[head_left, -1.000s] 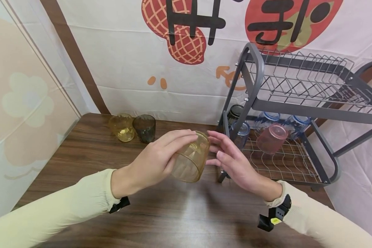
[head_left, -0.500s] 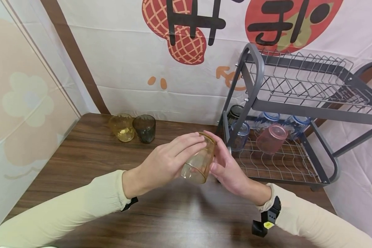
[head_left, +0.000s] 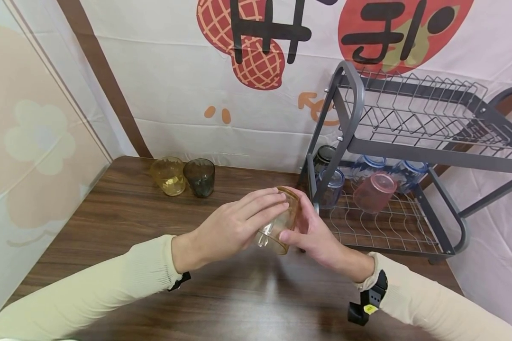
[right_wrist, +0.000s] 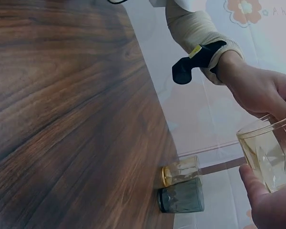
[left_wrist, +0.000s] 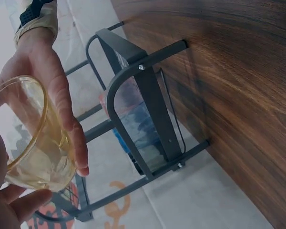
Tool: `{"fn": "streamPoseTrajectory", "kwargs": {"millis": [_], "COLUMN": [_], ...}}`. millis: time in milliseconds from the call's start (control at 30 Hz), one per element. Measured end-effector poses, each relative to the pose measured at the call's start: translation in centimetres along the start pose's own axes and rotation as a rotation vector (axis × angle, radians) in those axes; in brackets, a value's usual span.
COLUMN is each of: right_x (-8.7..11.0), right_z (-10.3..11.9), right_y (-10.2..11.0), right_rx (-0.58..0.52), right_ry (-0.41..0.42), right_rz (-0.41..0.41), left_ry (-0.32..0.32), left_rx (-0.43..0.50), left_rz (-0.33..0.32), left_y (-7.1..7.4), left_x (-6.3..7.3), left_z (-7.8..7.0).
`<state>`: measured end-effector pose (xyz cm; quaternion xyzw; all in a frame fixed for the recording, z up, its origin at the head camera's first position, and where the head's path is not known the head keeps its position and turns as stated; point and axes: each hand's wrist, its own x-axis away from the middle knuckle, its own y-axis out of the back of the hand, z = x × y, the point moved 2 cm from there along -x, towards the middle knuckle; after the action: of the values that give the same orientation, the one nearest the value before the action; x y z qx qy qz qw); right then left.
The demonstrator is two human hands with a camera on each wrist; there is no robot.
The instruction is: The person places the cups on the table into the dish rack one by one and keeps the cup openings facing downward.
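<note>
Both hands hold a yellow-tinted drinking glass (head_left: 274,231), tilted above the table. My left hand (head_left: 236,225) lies over its left side, fingers across the wall near the upper end. From the right, my right hand (head_left: 320,237) grips it, thumb on the near side and fingers behind. The left wrist view shows the faceted wall of the glass (left_wrist: 50,157) and its round rim between the hands. In the right wrist view, the glass (right_wrist: 264,152) has fingers at both its ends. Parts of its wall are hidden behind the fingers.
A yellow glass (head_left: 169,177) and a dark grey glass (head_left: 200,179) stand at the table's back left. On the right is a two-tier grey dish rack (head_left: 354,137). Its lower shelf bears several upturned glasses, among them a pink glass (head_left: 374,192) and a blue glass (head_left: 332,189).
The left hand has carried the glass slightly right. The right hand, apart from most of it before, has closed around it, and its thumb now presses the near side.
</note>
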<state>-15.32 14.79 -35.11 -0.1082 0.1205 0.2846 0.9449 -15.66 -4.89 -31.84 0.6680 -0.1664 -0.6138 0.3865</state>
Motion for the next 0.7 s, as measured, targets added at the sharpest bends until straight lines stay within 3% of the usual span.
{"fn": "streamPoseTrajectory", "kwargs": {"millis": [367,700], "right_x": [0.2,0.52], "right_z": [-0.01,0.38], "right_y": [0.36,0.89], "right_rx": [-0.075,0.035], "right_ry": [-0.047,-0.027], "right_rz": [0.035,0.058], "left_ry": [-0.006,-0.084], "left_rx": [0.106,0.115], "left_rz": [0.037,0.032], "left_y": [-0.24,-0.49], "left_x": [0.27,0.31], "left_z": [0.49,0.6]}}
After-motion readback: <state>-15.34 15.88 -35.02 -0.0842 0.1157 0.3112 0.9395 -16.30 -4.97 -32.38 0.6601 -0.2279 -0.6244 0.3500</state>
